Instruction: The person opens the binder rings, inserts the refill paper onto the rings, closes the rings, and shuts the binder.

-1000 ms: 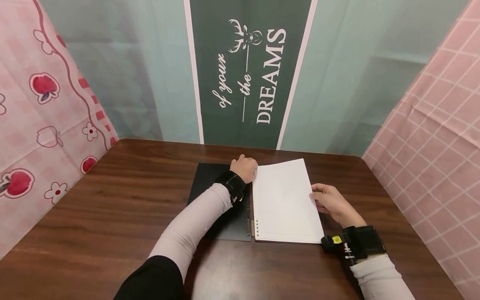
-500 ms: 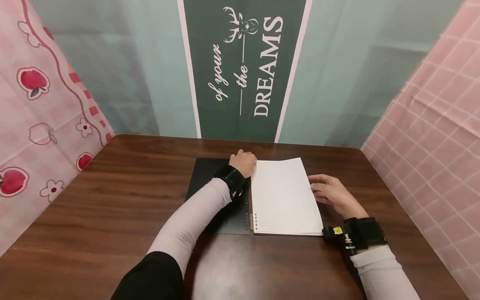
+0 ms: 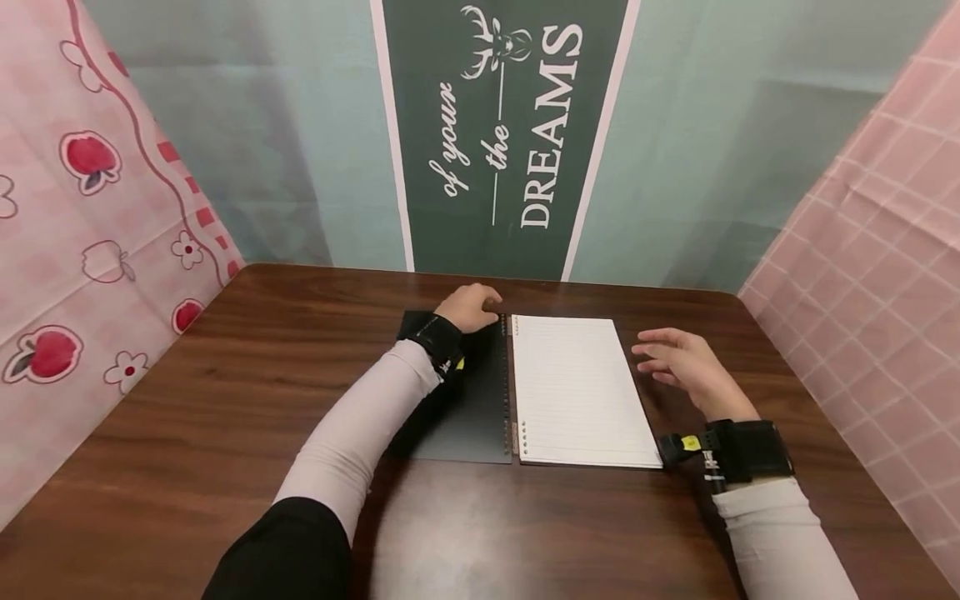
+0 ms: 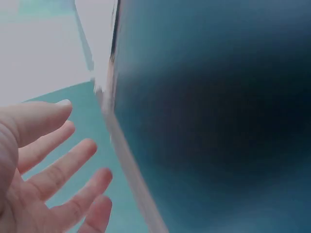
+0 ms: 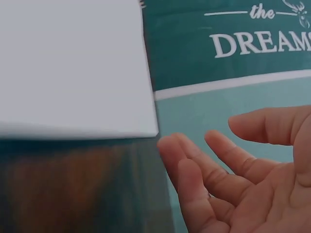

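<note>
A ring-bound notebook lies open on the table, its black cover to the left and its white lined pages to the right. Metal rings run down the spine between them. My left hand is over the far end of the cover beside the spine. In the left wrist view the fingers are spread apart and hold nothing. My right hand hovers just right of the pages' outer edge. The right wrist view shows its thumb and fingers apart, with nothing between them.
The brown wooden table bears the notebook. A green cloth with white lettering hangs behind it. Pink patterned cloths stand at the left and right sides.
My left hand has moved off the pages toward the cover. The right hand has drawn away from the pages' right edge, and the top sheet, raised at its far corner before, now lies flat.
</note>
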Available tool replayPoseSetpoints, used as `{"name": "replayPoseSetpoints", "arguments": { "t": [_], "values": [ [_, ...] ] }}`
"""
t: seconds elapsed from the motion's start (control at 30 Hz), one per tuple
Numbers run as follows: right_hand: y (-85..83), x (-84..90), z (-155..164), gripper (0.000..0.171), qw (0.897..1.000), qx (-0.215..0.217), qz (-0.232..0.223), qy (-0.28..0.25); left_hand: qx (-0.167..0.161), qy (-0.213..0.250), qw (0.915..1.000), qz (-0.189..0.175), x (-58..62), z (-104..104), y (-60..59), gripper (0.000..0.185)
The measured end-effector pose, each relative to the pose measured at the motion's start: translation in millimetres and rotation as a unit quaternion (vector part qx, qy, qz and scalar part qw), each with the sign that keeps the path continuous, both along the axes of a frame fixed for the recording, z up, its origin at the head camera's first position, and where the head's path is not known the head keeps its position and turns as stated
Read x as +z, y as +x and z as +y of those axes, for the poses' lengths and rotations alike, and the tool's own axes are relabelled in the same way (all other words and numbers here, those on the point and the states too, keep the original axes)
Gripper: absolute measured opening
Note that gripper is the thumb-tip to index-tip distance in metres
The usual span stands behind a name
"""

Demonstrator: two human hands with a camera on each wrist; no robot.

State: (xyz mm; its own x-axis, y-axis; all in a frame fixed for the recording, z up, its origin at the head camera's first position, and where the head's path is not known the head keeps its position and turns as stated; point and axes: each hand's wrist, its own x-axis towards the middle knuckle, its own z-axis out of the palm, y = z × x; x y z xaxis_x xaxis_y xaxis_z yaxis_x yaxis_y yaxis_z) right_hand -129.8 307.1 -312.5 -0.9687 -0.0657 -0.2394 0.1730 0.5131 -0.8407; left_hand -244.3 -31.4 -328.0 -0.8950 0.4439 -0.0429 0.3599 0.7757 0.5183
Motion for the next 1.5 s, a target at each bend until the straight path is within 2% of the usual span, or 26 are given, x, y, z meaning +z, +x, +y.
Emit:
{"name": "replayPoseSetpoints", "arguments": {
  "t": [0.13,0.33,0.43,0.57,0.7,0.83,0.97,1.17,1.33,1.5],
  "values": [
    [-16.4,13.1,-15.8,0.053,1.0,-0.004,0.008,-0.001,0.01,0.045,0.9988,-0.014,0.9,-13.2,-10.8,0.034],
    [-48.7,20.7,-57.5,0.046,1.0,-0.011,0.0,-0.017,0.04,0.071,0.9962,-0.031,-4.6,-11.5,-9.1,0.028],
    [-65.9,12.7,-81.0,0.043,0.998,-0.014,-0.016,-0.053,0.062,0.067,0.9954,-0.029,-13.2,-3.6,-6.9,0.026],
    [-89.7,-6.2,-112.2,0.041,0.994,-0.023,-0.047,-0.094,0.11,0.057,0.9911,-0.048,-23.1,9.8,-5.3,0.024],
    [-106.8,-23.8,-134.8,0.038,0.991,-0.04,-0.067,-0.105,0.151,0.043,0.9858,-0.06,-26.3,22.4,-5.2,0.023],
    [-111.8,-35.0,-146.8,0.034,0.992,-0.044,-0.065,-0.096,0.175,0.026,0.9826,-0.056,-29.8,30.5,-5.6,0.02],
    [-110.6,-40.3,-152.6,0.032,0.994,-0.04,-0.06,-0.084,0.185,0.018,0.9811,-0.055,-32.5,34.7,-3.3,0.019],
    [-113.4,-42.2,-155.0,0.025,1.0,-0.018,-0.021,-0.016,0.203,0.025,0.9782,-0.035,-33.1,37.3,-0.7,0.017],
    [-121.2,-41.4,-157.3,0.016,0.999,0.006,0.004,0.052,0.211,0.03,0.9768,-0.019,-31.2,36.8,-3.8,0.017],
    [-127.1,-39.7,-159.1,0.015,0.998,0.019,0.018,0.06,0.222,0.038,0.9742,-0.014,-29.7,35.5,-9.3,0.019]
  ]
}}
